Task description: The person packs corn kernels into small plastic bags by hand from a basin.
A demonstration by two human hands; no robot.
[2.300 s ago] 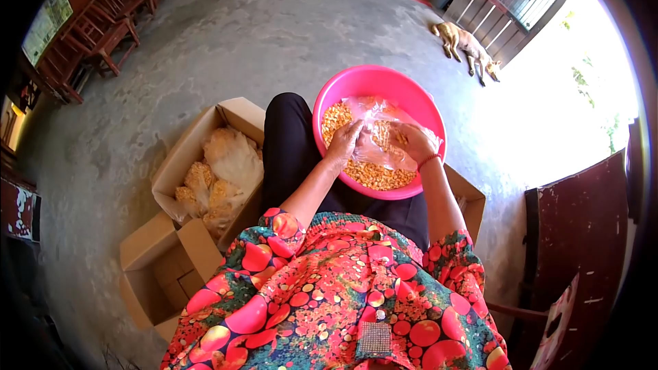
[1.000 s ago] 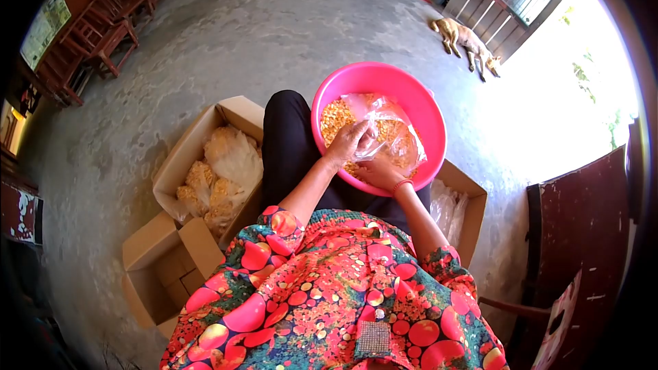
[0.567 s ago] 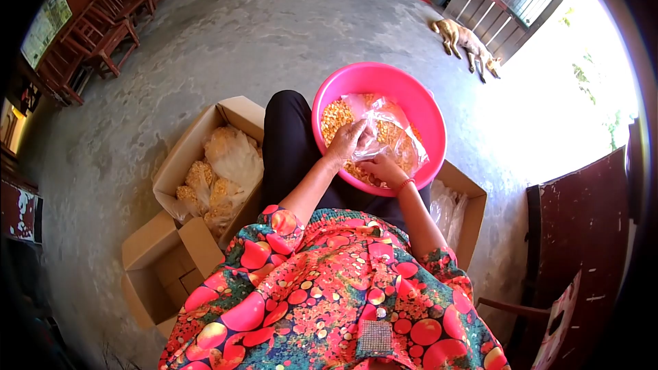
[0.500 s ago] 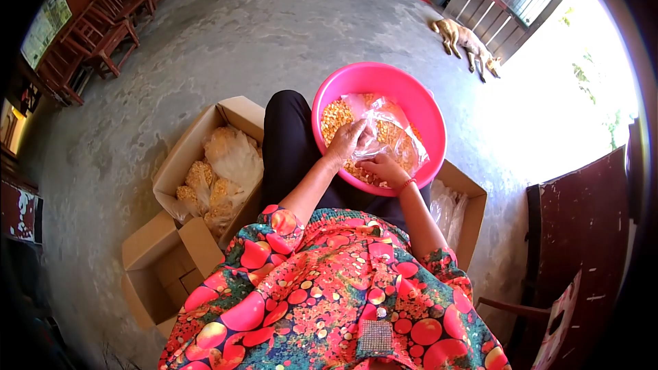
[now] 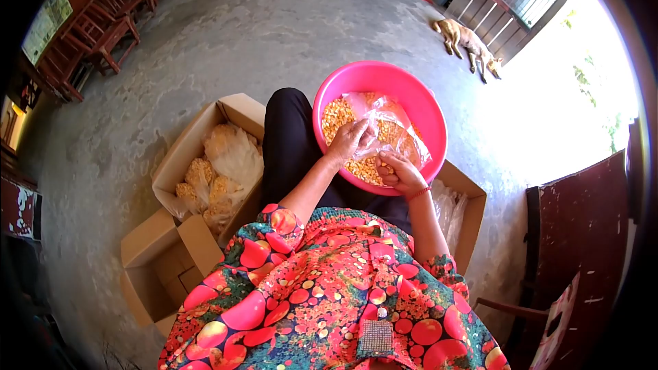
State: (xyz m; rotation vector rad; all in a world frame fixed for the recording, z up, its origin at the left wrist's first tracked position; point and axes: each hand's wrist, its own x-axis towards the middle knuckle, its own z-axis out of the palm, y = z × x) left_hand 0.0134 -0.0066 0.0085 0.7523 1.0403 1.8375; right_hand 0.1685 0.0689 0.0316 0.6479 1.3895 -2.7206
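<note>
A pink basin sits over my lap with loose orange-yellow corn kernels in it. A clear plastic bag lies inside the basin on the kernels, and kernels show through its film. My left hand is closed on the bag's gathered upper-left edge. At the basin's near right side, my right hand has its fingers curled and pinched on the bag's lower edge. Some film between the two hands is crumpled, and the fingertips are partly hidden.
Left of my leg, a cardboard box holds filled plastic bags. Another open box stands nearer. A box with clear bags is at my right. A dog lies by the doorway; wooden chairs line the left wall.
My right hand has moved slightly right and turned, its fingers now curled upward on the bag's edge. My left hand keeps its hold in nearly the same place.
</note>
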